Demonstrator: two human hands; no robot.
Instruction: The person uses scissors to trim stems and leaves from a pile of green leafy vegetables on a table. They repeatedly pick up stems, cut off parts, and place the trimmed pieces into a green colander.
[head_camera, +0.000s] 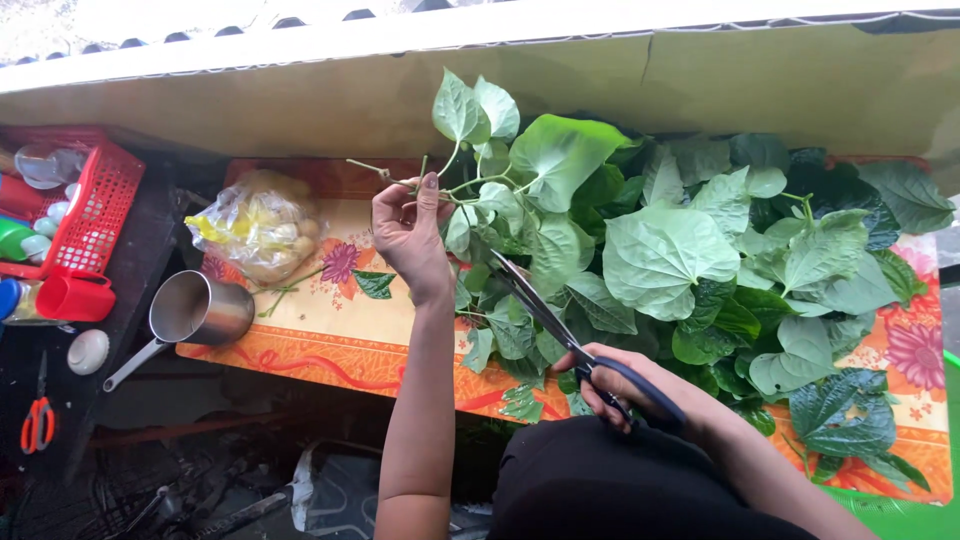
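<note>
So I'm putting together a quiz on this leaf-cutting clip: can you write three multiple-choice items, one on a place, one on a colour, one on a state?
1. Where is the metal saucepan?
A. on the mat's left edge, below the plastic bag
B. among the leaves
C. in the red basket

2. What colour are the handles of the small scissors at far left?
A. blue
B. orange
C. white

3. How do the blades of the large scissors in the right hand stand?
A. shut
B. parted
C. hidden

Answers:
1 A, it rests on the floral mat under the bag.
2 B, both loops are orange.
3 B, the tips spread near the leafy stem that the left hand holds.
</note>
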